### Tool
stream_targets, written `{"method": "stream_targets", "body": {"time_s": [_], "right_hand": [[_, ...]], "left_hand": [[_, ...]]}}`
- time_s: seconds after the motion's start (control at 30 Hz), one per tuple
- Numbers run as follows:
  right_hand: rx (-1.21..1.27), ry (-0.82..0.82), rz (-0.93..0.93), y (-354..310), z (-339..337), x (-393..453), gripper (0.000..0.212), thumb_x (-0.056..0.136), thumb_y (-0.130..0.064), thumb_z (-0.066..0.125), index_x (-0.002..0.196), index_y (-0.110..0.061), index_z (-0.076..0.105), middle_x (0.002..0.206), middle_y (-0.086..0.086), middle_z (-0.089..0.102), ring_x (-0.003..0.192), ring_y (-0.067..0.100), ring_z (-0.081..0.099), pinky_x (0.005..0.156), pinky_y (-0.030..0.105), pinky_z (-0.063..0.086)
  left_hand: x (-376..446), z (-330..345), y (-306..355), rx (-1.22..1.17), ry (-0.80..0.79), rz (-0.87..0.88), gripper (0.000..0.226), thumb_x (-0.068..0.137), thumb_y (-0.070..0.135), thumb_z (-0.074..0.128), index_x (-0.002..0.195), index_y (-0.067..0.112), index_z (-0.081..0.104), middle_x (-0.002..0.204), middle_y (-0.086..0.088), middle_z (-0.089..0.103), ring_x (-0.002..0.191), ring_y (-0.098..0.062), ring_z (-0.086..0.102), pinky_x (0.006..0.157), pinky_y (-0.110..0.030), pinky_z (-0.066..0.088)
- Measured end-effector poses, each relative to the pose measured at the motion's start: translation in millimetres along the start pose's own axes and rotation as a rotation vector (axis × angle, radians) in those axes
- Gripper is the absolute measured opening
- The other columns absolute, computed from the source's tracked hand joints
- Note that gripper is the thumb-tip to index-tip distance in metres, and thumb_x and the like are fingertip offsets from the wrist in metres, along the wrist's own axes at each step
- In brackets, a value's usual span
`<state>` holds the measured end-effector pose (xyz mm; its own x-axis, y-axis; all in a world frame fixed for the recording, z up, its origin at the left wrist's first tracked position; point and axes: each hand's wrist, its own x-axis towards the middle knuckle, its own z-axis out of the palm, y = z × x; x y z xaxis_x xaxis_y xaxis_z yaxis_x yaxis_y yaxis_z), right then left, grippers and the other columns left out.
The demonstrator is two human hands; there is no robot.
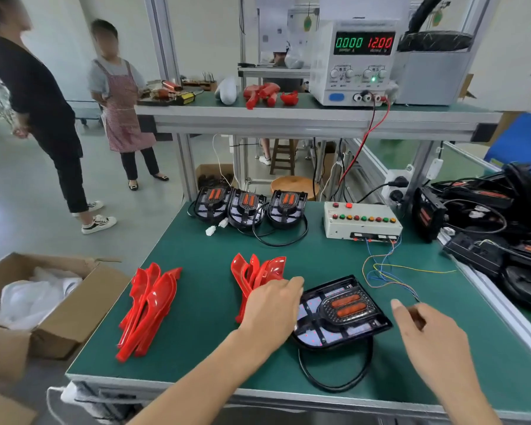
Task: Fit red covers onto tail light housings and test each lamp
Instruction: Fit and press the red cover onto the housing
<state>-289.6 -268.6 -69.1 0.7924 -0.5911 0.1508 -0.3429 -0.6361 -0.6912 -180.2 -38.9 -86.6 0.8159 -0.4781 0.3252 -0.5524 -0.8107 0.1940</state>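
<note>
A black tail light housing (341, 314) with two orange strips lies uncovered on the green mat, its black cable looping toward the front edge. My left hand (270, 308) rests palm down at the housing's left edge, over the lower end of a stack of red covers (258, 271); whether it grips one I cannot tell. My right hand (426, 329) hovers just right of the housing, fingers loosely curled, next to thin coloured wires (390, 271). A second stack of red covers (147, 308) lies further left. Three more housings (249, 207) stand in a row at the back.
A white test box (362, 222) with coloured buttons sits at the back right, wired to a power supply (356, 62) on the upper shelf reading 12.00. Black lamp parts and cables (497, 228) pile at the right. A cardboard box (43, 302) stands left. Two people stand beyond.
</note>
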Motion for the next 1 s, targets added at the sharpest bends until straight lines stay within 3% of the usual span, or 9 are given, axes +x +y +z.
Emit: {"method": "stream_targets", "body": {"time_s": [0.1,0.2,0.33,0.4,0.5,0.6,0.77,0.9,1.0], "right_hand": [[0.044,0.01,-0.061,-8,9,1,0.045,0.097,-0.045,0.058,0.063,-0.016,0.058,0.059,-0.003,0.061,0.069,0.018,0.057,0.063,0.035,0.039],[0.095,0.02,-0.092,-8,15,0,0.04,0.096,-0.045,0.059,0.067,-0.018,0.06,0.061,-0.003,0.063,0.071,0.014,0.058,0.064,0.019,0.038],[0.127,0.02,-0.12,-7,17,-3,0.036,0.096,-0.042,0.062,0.068,-0.019,0.061,0.065,-0.008,0.063,0.068,0.009,0.056,0.063,0.019,0.039],[0.143,0.004,-0.131,-7,17,-6,0.032,0.095,-0.041,0.062,0.069,-0.023,0.062,0.066,-0.011,0.063,0.073,0.006,0.056,0.062,0.022,0.04],[0.187,-0.012,-0.135,-9,14,-10,0.018,0.093,-0.043,0.062,0.078,-0.033,0.062,0.063,-0.007,0.061,0.07,0.008,0.054,0.061,0.023,0.041],[0.199,-0.014,-0.141,-9,11,-11,0.014,0.092,-0.043,0.063,0.08,-0.036,0.063,0.061,-0.004,0.059,0.066,0.011,0.053,0.06,0.024,0.042],[0.224,-0.022,-0.183,-8,8,-12,0.014,0.093,-0.038,0.066,0.08,-0.033,0.064,0.056,-0.002,0.055,0.061,0.014,0.049,0.059,0.011,0.038],[0.28,-0.062,-0.273,-28,12,-14,0.011,0.093,-0.035,0.066,0.083,-0.037,0.069,0.06,-0.01,0.062,0.057,0.006,0.053,0.058,0.01,0.04],[0.32,-0.158,-0.436,-59,23,-14,0.012,0.092,-0.028,0.073,0.096,-0.039,0.072,0.083,-0.019,0.071,0.077,0.004,0.065,0.071,0.01,0.046]], "left_hand": [[-2,-13,-13,-0.121,0.164,-0.143,0.022,0.105,0.024,0.045,0.107,0.016,0.066,0.105,-0.001,0.069,0.098,-0.025,0.065,0.078,-0.039,0.05],[3,-25,-40,-0.202,0.23,-0.426,0.019,0.102,0.029,0.052,0.097,0.015,0.065,0.103,-0.004,0.066,0.092,-0.031,0.064,0.078,-0.04,0.05],[21,-27,-83,-0.198,-0.07,-0.748,0.04,0.096,0.042,0.055,0.096,0.004,0.065,0.096,-0.017,0.071,0.09,-0.039,0.067,0.075,-0.039,0.052],[27,-23,-94,-0.281,-0.17,-0.837,0.047,0.093,0.048,0.058,0.087,0.001,0.064,0.074,-0.016,0.072,0.072,-0.03,0.071,0.064,-0.032,0.053],[32,-13,-102,-0.469,-0.208,-0.936,0.04,0.087,0.042,0.064,0.073,0.005,0.06,0.043,-0.005,0.061,0.032,-0.015,0.055,0.04,-0.019,0.039],[34,-6,-107,-0.725,-0.168,-1.039,0.028,0.082,0.029,0.071,0.068,0.007,0.061,0.042,-0.004,0.055,0.031,-0.015,0.047,0.042,-0.017,0.03],[31,-16,-113,-1.05,0.05,-1.143,0.023,0.085,0.019,0.074,0.069,0.006,0.062,0.051,-0.006,0.058,0.043,-0.017,0.05,0.043,-0.023,0.035],[31,-40,-94,-1.147,0.161,-1.024,0.033,0.087,0.016,0.073,0.058,0.012,0.06,0.043,0.0,0.055,0.046,-0.017,0.049,0.049,-0.025,0.036],[36,-50,-57,-1.255,0.168,-0.89,0.007,0.09,0.008,0.067,0.084,0.003,0.066,0.048,-0.001,0.059,0.04,-0.013,0.053,0.04,-0.021,0.037]]}}
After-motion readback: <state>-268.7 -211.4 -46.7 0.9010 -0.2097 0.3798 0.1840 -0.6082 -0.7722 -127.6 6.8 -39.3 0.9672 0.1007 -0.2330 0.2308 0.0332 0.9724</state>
